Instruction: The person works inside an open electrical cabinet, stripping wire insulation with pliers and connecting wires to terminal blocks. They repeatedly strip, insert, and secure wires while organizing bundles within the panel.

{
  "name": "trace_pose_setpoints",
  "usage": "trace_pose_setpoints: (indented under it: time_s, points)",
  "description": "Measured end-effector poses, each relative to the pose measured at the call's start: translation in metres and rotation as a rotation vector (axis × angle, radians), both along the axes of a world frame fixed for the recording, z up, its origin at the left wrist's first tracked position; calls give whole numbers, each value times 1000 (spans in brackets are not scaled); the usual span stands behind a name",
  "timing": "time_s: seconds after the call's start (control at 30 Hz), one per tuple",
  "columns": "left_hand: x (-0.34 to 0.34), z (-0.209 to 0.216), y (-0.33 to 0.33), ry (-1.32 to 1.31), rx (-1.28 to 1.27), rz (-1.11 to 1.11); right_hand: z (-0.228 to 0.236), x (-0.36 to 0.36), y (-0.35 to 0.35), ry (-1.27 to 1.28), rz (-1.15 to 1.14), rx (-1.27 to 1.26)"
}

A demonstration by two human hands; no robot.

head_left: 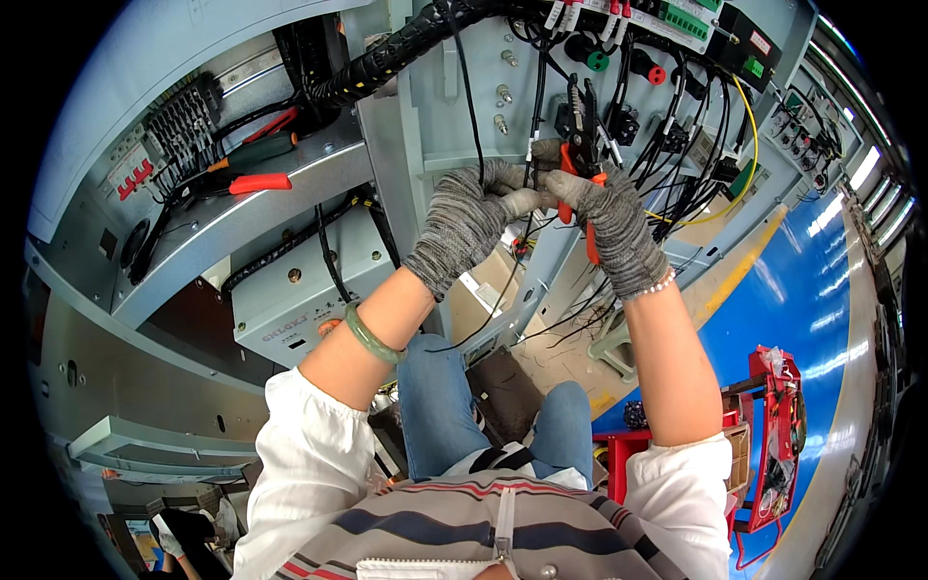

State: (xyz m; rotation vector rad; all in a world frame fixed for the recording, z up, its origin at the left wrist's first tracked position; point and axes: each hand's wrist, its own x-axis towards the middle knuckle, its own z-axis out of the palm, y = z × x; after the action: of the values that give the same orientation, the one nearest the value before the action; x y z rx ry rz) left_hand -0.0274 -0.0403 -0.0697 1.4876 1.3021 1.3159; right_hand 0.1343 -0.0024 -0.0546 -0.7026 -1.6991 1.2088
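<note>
Both of my hands wear grey knitted gloves and meet in front of an open grey electrical cabinet. My left hand [460,224] is closed, its fingertips pinched round a thin black wire [471,106] that comes down from above. My right hand [619,232] grips pliers [583,145] with black jaws and orange-red handles, the jaws pointing up. Its thumb and forefinger touch the left fingertips, so the exact pinch point is hidden. Black wires with white marker sleeves [531,147] hang just behind the fingers.
At left, red-handled pliers [259,183] and a screwdriver [266,149] lie on a metal ledge beside terminal blocks [184,116]. A thick wrapped cable bundle [406,48] crosses above. Hanging wires [681,184] crowd the right. A green stool [613,346] and red cart [773,435] stand below right.
</note>
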Motion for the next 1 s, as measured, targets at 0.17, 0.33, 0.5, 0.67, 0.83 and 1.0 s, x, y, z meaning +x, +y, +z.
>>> trace_pose_setpoints:
  time_s: [0.17, 0.33, 0.5, 0.67, 0.83, 1.0]
  points:
    - [5, 2, -5, 36, 21, -4, 7, 5, -4, -89, -38, 4]
    - [7, -6, -1, 276, 163, 53, 4, -2, -7, -53, -71, 55]
    - [6, -1, 5, 143, 31, -8, 6, 4, -11, -73, -18, 46]
    - [0, 9, 4, 213, -55, -53, 11, 32, -19, -401, -44, 159]
    - [-12, 10, 11, 294, -58, -142, -6, 68, -6, -767, -30, 212]
    - [-15, 8, 12, 315, 7, -169, 3, 74, -1, -1077, 64, 274]
